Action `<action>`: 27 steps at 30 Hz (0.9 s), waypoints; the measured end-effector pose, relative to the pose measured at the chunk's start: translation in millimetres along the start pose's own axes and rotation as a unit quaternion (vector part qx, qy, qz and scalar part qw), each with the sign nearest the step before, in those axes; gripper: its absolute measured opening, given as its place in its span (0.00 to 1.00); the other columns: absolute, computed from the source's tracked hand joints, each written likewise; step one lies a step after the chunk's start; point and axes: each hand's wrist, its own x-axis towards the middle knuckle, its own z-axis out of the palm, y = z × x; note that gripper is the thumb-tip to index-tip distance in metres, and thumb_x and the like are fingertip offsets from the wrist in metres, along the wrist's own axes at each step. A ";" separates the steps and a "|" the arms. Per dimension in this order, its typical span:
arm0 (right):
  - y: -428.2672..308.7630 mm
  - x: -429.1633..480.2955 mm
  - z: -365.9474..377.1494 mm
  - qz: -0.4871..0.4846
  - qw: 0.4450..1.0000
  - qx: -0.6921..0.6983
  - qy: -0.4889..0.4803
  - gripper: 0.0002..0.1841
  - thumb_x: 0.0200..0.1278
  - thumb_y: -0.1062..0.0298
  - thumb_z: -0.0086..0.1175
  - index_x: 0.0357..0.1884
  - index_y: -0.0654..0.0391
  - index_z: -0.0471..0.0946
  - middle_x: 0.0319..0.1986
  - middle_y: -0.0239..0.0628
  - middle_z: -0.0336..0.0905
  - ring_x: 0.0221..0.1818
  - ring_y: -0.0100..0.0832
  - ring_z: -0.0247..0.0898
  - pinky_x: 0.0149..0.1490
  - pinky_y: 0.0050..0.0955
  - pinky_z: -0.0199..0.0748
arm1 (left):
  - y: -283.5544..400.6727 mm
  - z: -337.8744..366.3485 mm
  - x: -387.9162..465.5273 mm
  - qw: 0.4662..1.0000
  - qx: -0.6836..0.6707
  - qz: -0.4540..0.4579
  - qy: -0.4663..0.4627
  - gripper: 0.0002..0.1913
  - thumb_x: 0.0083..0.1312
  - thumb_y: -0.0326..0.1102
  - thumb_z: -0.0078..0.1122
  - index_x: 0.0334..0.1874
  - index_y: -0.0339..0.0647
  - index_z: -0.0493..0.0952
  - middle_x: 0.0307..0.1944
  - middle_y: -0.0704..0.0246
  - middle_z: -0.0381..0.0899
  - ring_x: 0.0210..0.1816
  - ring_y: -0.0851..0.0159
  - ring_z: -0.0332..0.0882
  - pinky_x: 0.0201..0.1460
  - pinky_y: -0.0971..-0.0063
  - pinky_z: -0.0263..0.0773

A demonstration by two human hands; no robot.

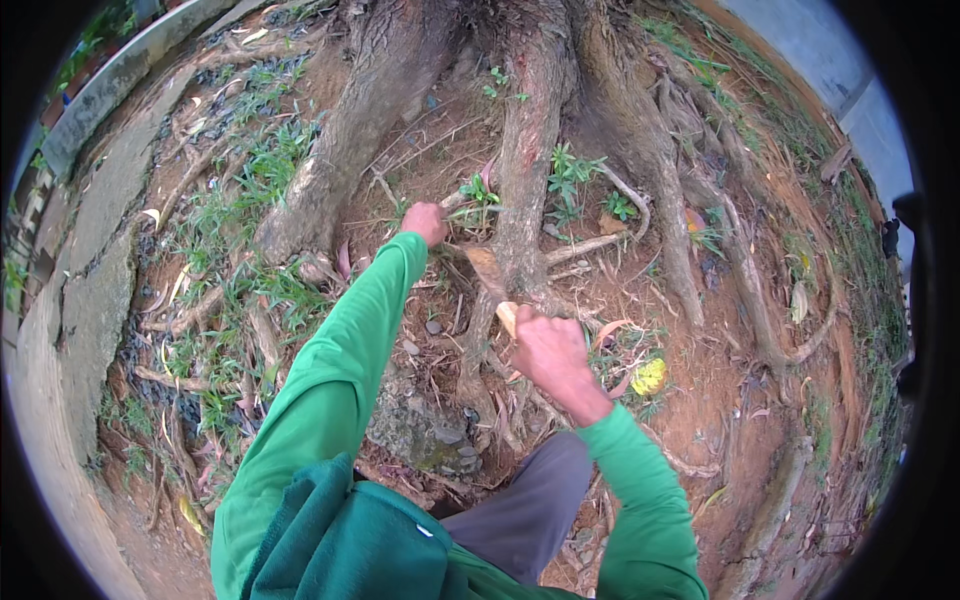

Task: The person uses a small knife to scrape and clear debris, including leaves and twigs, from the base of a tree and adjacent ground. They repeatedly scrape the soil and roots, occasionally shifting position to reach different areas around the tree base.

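Note:
My right hand (553, 360) is wrapped around the pale wooden handle (508, 318) of a broad-bladed knife. Its brownish, rusty-looking blade (486, 271) points up and left, low over the soil beside a thick tree root (529, 165). Left of the blade, my left hand (425, 223) is closed near the ground. Thin green grass blades (474, 212) stick out of the fist to the right. Just beyond them grows a small leafy plant (478, 189). The blade's far end lies a short way from my left fist, partly blurred.
Thick buttress roots (330, 165) spread from the trunk ahead. More weeds (570, 180) grow right of the middle root. A mossy stone lump (424, 427) lies near my knee (551, 465). Broken concrete (97, 285) edges the left side; a pale wall (795, 52) stands far right.

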 end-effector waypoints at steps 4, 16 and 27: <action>11.7 -11.6 -67.2 -0.098 0.989 -0.106 0.018 0.07 0.48 0.75 0.54 0.31 0.65 0.75 0.20 0.43 0.80 0.19 0.32 0.79 0.23 0.30 0.73 | -12.3 5.0 3.3 0.999 -0.029 -0.011 0.025 0.19 0.52 0.35 0.56 0.47 0.43 0.84 0.40 0.49 0.83 0.45 0.45 0.81 0.55 0.57 0.76; -55.3 65.2 101.9 0.062 0.985 -0.114 0.110 0.15 0.52 0.73 0.57 0.40 0.75 0.75 0.23 0.45 0.80 0.27 0.34 0.82 0.24 0.29 0.78 | -5.7 20.1 -31.2 0.985 -0.127 -0.034 0.114 0.16 0.53 0.33 0.57 0.45 0.43 0.84 0.36 0.46 0.81 0.40 0.44 0.82 0.50 0.55 0.77; -37.6 -12.6 88.5 0.132 0.941 0.311 -0.028 0.12 0.50 0.78 0.49 0.39 0.69 0.69 0.24 0.55 0.80 0.24 0.44 0.80 0.29 0.38 0.76 | -26.1 -27.4 -44.4 0.913 -0.301 -0.196 0.192 0.17 0.60 0.36 0.61 0.50 0.40 0.80 0.44 0.53 0.84 0.46 0.53 0.83 0.53 0.65 0.75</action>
